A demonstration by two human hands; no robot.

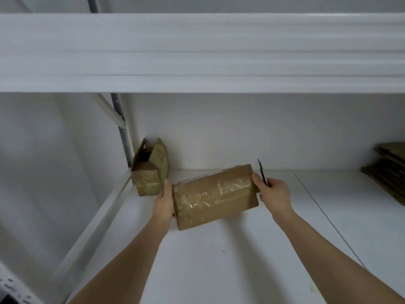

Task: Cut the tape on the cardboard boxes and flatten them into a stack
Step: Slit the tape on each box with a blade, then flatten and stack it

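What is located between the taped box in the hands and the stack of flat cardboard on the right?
In the head view, only the right hand gripping a thin dark knife, then bare white shelf, separates the taped brown cardboard box from the flattened cardboard stack.

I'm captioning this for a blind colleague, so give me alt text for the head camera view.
Two hands hold a taped cardboard box by its ends on a white shelf, the right hand also gripping a knife. An opened box stands back left; flattened cardboard lies far right.
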